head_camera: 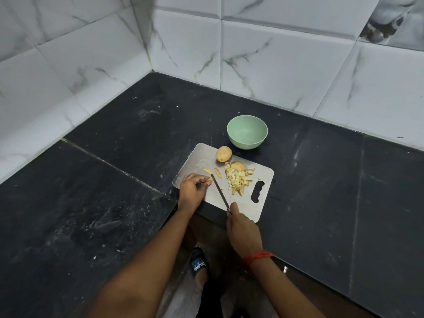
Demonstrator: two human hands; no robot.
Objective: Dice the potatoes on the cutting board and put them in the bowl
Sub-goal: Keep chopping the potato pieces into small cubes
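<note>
A steel cutting board point(259, 207) lies on the dark counter. My right hand point(243, 230) grips a knife point(219, 191) whose blade reaches up-left across the board. My left hand point(192, 188) pinches a potato strip point(210, 179) at the blade's tip on the board's left part. Two more strips point(218, 172) lie just beyond. A heap of diced potato point(238, 180) sits mid-board with a potato half point(238, 166) behind it. A whole potato point(223, 153) rests at the board's far edge. The green bowl point(247, 131) stands empty behind the board.
The black stone counter point(114, 180) runs into a corner of white marble-tiled walls point(275, 53). The counter's front edge passes under the board's near corner. Below it, a foot in a dark sandal point(198, 263) stands on the floor.
</note>
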